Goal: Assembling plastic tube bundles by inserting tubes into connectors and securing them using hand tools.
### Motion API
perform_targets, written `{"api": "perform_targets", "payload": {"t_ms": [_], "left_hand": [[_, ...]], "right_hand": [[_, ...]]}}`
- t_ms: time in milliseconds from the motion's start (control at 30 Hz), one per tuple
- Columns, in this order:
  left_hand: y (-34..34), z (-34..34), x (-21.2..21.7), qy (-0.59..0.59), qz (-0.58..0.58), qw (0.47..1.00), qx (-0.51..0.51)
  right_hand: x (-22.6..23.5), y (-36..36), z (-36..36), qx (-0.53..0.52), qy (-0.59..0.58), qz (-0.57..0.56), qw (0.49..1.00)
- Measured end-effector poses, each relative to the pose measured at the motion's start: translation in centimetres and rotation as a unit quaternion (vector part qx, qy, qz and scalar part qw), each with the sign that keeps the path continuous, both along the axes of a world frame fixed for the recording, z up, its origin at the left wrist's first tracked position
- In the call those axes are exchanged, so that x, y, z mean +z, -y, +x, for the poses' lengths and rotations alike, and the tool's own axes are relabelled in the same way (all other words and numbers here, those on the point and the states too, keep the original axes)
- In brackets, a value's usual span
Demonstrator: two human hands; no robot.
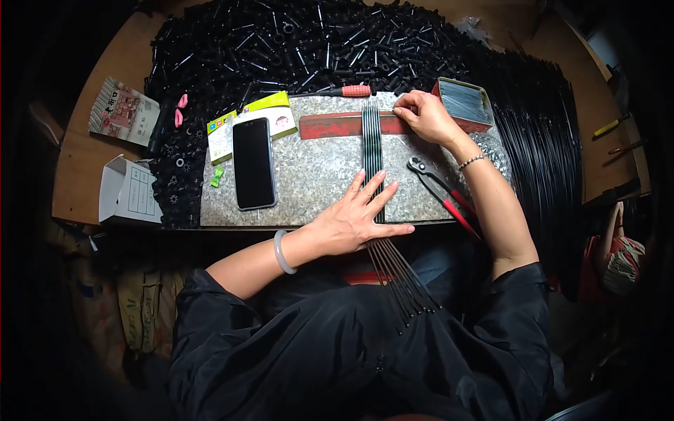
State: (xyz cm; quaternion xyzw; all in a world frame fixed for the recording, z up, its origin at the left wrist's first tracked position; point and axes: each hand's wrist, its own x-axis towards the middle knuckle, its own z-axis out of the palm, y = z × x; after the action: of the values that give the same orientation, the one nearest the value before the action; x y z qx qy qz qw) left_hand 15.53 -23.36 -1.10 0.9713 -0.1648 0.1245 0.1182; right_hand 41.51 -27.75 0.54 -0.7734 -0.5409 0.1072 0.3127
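Observation:
A row of thin black rods (373, 151) lies side by side across a red, worn metal bar (330, 127) on a grey stone slab (309, 182). The rods' near ends fan out over my lap. My left hand (351, 219) rests flat on the rods at the slab's front edge, fingers spread. Just right of the rods' far ends, my right hand (427, 118) is closed in a pinch above the red bar. What its fingertips hold, if anything, is too small to make out. Red-handled pincers (442, 191) lie below my right hand.
A phone (253, 165) leans on a yellow-green and white box (284, 116). A tin (465, 105) of thin silvery pieces stands by my right wrist. Black tubular parts (281, 45) heap up behind, near a red-handled tool (354, 91). Long black rods (544, 133) pile at right.

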Motion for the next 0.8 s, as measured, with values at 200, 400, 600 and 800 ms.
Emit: {"api": "perform_targets", "payload": {"t_ms": [200, 400, 600, 800], "left_hand": [[0.0, -0.1, 0.1, -0.003, -0.005, 1.000, -0.006], [-0.2, -0.1, -0.2, 0.001, -0.012, 1.000, -0.003], [-0.1, -0.1, -0.1, 0.010, -0.005, 1.000, -0.009], [-0.1, -0.1, 0.0, -0.011, -0.015, 1.000, -0.015]], "right_hand": [[-0.4, -0.5, -0.3, -0.003, -0.011, 0.045, 0.999], [0.1, -0.6, -0.3, 0.014, -0.071, -0.012, 0.997], [-0.3, -0.9, -0.6, 0.023, -0.015, 0.022, 0.999], [-0.7, -1.3, -0.3, 0.037, -0.043, 0.017, 0.998]]}}
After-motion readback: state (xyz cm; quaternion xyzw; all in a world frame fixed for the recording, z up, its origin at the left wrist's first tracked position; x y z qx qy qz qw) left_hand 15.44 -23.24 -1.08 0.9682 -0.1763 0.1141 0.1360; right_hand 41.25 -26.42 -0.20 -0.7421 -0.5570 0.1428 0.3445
